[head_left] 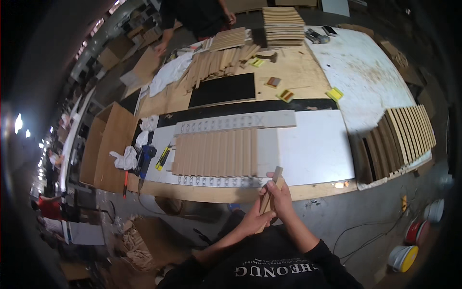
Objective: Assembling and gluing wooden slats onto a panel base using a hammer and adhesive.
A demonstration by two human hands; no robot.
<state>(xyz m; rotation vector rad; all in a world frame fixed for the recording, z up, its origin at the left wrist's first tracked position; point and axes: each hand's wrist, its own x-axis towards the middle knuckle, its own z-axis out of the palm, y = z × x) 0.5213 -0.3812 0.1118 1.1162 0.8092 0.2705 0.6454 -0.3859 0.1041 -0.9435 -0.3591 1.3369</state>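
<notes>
Close to my body, in front of the workbench's near edge, I grip a narrow wooden slat [270, 198] that slants up and to the right. My left hand [256, 219] is closed round its lower part. The fingers of my right hand [281, 195] are wrapped round it higher up, near its top end. Just beyond lies a row of similar slats [215, 153], side by side on a pale board [268, 147]. Pale strips with dark marks run along the row's far side [236, 122] and near side [219, 181].
A yellow utility knife [164, 158] and a blue-and-black tool [146, 158] lie left, beside a cardboard box [107, 147]. Slatted panels are stacked at right [409, 135] and far back [284, 26]. Loose slats [216, 67] lie beyond a black panel [222, 90]. Another person [197, 19] stands opposite.
</notes>
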